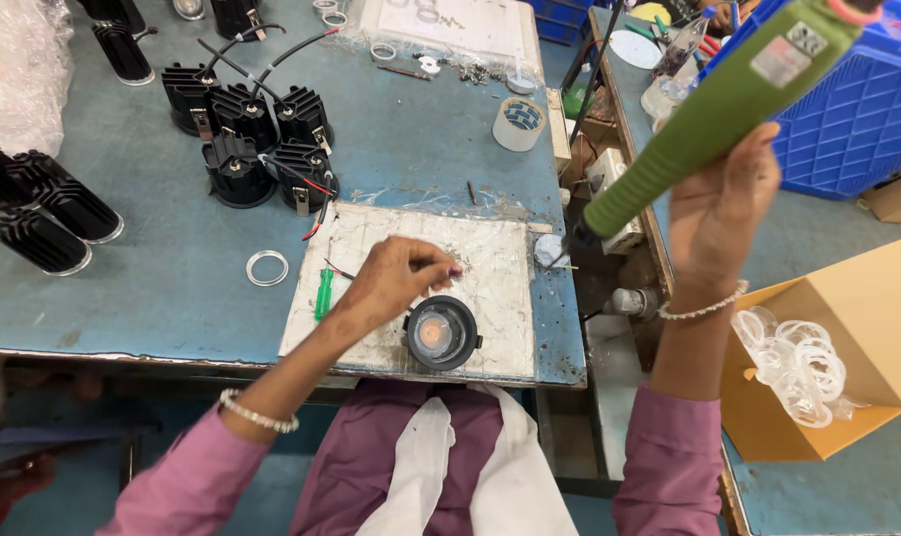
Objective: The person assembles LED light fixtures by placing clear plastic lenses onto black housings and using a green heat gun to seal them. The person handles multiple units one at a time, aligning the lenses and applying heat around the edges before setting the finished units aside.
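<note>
Your left hand (396,278) pinches something too small to tell, just above the black lamp (442,333) lying on the white board (490,268) at the near edge of the desk (173,288). Your right hand (718,213) grips the green driver (713,124), raised well apart to the right. I judge this lamp not yet fastened; about five finished-looking black housings (257,134) cluster at the far left.

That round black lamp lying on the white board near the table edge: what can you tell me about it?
The round black lamp is a small housing, plastic or metal by its look, with a wide dark rim around an amber-orange centre that faces up. It lies flat on the scuffed white board, close to the table's near edge. The left hand rests just above it, fingers bent at its upper rim.
</note>
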Tool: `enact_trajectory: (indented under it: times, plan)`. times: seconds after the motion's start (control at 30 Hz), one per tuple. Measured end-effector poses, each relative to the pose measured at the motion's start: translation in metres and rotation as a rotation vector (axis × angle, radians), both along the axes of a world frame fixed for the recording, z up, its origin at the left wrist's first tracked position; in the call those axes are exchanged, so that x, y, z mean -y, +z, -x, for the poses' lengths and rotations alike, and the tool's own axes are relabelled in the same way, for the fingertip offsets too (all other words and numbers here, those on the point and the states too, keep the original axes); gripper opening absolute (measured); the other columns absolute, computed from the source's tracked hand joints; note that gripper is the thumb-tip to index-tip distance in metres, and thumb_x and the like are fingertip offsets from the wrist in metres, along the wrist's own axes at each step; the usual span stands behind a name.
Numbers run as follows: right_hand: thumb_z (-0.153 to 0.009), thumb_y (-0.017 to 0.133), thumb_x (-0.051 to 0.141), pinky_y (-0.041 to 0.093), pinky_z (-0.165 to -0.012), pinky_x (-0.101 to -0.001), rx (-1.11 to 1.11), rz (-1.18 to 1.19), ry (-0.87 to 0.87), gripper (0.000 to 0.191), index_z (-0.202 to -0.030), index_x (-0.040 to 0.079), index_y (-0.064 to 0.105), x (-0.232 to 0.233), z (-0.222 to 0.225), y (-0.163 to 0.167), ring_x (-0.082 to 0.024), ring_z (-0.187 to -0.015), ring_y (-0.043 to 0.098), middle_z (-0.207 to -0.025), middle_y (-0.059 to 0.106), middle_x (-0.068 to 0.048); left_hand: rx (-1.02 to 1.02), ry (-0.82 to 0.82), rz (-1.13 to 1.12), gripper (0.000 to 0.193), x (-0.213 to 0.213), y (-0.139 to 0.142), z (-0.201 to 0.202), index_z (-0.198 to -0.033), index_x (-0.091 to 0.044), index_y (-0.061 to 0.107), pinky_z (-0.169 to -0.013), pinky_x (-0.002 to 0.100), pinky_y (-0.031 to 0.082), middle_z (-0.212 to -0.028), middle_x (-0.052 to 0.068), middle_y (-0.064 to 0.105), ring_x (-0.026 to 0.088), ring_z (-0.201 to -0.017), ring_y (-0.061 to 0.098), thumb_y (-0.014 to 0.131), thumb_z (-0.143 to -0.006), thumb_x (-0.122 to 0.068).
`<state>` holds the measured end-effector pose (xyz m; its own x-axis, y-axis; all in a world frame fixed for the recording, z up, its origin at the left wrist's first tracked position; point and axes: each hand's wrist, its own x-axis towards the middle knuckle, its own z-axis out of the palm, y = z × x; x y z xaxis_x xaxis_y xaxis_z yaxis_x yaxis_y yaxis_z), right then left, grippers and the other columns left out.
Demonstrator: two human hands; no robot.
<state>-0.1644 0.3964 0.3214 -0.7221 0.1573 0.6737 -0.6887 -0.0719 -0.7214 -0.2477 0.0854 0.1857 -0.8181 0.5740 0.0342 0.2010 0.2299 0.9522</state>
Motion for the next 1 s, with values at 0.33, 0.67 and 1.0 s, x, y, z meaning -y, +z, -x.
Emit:
enact_trajectory:
  times: [0.33, 0.67, 1.0]
  plan:
    - [-0.099, 0.020, 0.084, 0.038, -0.037, -0.0302, 0.138, 0.338, 0.229, 0.100, -0.096, -0.010, 0.054, 0.113, -0.056, -0.010, -0.017, -0.037, 0.045, -0.050, 0.040, -0.009, 0.301, 0.045, -0.198, 0.017, 0.012, -0.015, -0.119, -0.093, -0.006, 0.077, -0.064, 0.028, 0.057, -0.085, 0.002, 0.079, 0.008, -0.074, 0.070, 0.073, -0.088, -0.023]
    - [-0.090, 0.039, 0.088, 0.040, -0.036, -0.0327, 0.136, 0.320, -0.014, 0.095, -0.100, -0.006, 0.049, 0.169, -0.088, -0.013, -0.020, -0.038, 0.044, -0.055, 0.044, -0.012, -0.195, 0.036, -0.097, 0.017, 0.022, -0.012, -0.134, -0.100, -0.007, 0.079, -0.084, 0.032, 0.057, -0.099, 0.006, 0.079, 0.019, -0.093, 0.075, 0.073, -0.088, -0.018]
    - [-0.089, 0.043, 0.087, 0.042, -0.035, -0.0320, 0.156, 0.394, 0.065, 0.094, -0.095, -0.006, 0.048, 0.154, -0.083, -0.029, -0.020, -0.039, 0.047, -0.057, 0.046, -0.013, -0.205, -0.049, 0.048, 0.017, 0.019, 0.006, -0.131, -0.095, -0.010, 0.079, -0.073, 0.033, 0.057, -0.090, 0.004, 0.077, 0.021, -0.079, 0.073, 0.076, -0.085, -0.023]
